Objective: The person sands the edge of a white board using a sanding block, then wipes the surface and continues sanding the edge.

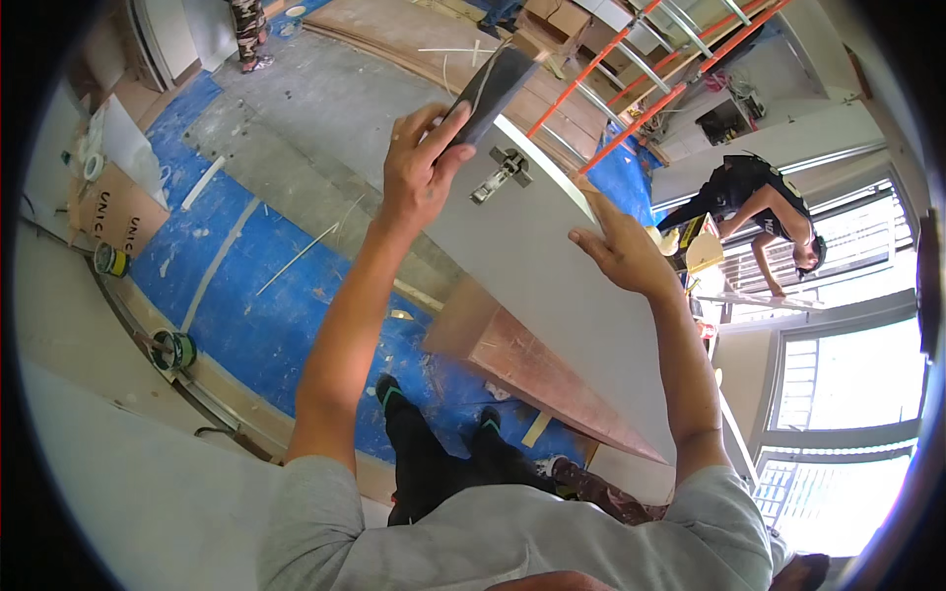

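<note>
A pale grey cabinet door stands in front of me, with a metal hinge fixed near its top. My left hand is closed on a dark, flat, block-like piece at the door's upper left end; its exact kind is unclear. My right hand grips the door's right edge, its thumb on the face and its fingers partly hidden over the edge. Below the door, a reddish-brown wooden board points toward my right side.
Blue sheeting covers the floor, with loose strips on it. Open paint tins stand along the left. An orange and silver ladder rises beyond the door. A co-worker bends by the windows at right; another person's legs show far left.
</note>
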### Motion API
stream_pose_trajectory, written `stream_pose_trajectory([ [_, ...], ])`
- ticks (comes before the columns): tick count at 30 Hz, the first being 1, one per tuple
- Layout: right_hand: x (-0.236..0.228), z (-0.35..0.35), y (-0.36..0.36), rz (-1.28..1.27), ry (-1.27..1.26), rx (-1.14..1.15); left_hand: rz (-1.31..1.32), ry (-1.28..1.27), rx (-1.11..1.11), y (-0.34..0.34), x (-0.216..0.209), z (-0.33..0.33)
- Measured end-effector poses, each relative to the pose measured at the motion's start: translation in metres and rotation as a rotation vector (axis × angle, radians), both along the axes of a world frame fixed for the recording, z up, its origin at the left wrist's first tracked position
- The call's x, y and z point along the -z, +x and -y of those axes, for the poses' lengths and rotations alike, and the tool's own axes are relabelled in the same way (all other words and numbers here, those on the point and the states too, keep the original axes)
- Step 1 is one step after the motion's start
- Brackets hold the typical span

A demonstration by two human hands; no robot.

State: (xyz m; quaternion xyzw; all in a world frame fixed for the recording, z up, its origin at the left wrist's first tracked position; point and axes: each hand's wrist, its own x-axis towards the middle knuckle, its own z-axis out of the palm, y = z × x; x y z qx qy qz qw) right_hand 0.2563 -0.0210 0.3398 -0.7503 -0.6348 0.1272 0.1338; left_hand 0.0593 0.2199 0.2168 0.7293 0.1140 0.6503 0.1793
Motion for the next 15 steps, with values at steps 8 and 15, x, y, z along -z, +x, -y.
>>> stream_pose_trajectory([
  [8,0.007,0.007,-0.001,0.066,0.016,-0.005,-0.045,0.125,0.083,0.018,-0.001,-0.003],
  [15,0.009,0.004,0.004,0.090,0.042,-0.020,-0.041,0.223,0.107,0.016,0.006,-0.011],
])
